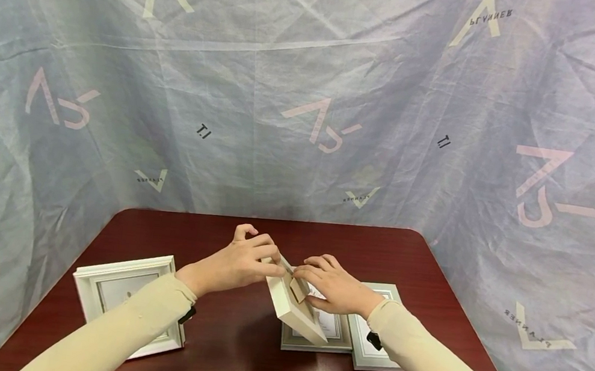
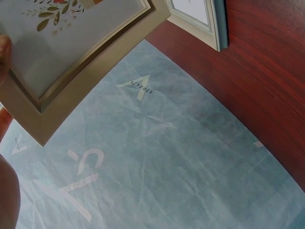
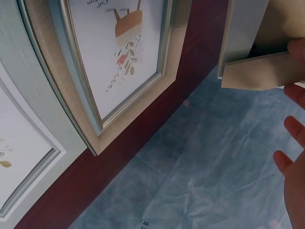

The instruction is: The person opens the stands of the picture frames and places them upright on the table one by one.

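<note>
The left hand [image 1: 239,262] grips a tilted frame [image 1: 281,297]; the right hand [image 1: 340,288] pinches its back flap [image 1: 298,291]. The curtain [image 1: 255,169] reads "PLANNER" and "T.I".

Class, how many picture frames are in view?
4: the leftmost frame, the held frame in the left hand, the partly covered frame behind it, and the rightmost frame. Others may be hidden.

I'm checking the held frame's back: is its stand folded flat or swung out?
At least partly swung out: the right wrist view shows the stand angled off the frame, with dark shadow between.
</note>
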A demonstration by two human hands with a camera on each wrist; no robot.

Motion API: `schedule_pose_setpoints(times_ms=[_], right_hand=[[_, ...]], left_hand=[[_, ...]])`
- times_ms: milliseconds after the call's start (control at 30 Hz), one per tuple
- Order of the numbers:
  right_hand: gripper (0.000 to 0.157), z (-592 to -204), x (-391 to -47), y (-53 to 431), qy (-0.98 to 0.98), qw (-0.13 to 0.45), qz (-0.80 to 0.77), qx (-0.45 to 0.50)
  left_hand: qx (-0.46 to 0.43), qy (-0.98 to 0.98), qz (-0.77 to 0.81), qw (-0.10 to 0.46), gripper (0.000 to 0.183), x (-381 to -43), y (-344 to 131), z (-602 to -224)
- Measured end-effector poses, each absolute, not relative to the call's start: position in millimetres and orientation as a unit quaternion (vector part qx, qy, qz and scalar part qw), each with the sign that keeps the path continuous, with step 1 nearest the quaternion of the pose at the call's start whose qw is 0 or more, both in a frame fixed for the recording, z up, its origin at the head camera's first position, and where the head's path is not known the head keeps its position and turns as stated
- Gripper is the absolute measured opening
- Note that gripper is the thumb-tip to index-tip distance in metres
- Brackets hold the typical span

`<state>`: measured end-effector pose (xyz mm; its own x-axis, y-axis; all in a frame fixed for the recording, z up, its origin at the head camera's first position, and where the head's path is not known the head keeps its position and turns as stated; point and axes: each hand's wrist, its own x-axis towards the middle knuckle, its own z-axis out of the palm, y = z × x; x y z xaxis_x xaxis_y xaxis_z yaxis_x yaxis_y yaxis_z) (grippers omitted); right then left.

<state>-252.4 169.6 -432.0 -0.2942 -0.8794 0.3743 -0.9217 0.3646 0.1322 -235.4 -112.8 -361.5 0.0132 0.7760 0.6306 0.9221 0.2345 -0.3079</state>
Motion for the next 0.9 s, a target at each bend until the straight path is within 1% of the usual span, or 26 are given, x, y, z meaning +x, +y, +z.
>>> schedule_pose_setpoints(times_ms=[433, 700, 900], right_hand=[[0.049, -424, -255, 180, -0.803, 0.222, 0.036, 0.551], [0.058, -418, -256, 185, -0.805, 0.239, 0.015, 0.542], [0.058, -415, -254, 187, -0.809, 0.235, 0.011, 0.539]], left_hand=[[-0.608, -0.699, -0.093, 0.365, 0.034, -236, -112, -367], [-0.607, -0.702, -0.079, 0.364, 0.035, -237, -112, -372], [-0.607, -0.703, -0.081, 0.362, 0.034, -237, -111, -372]])
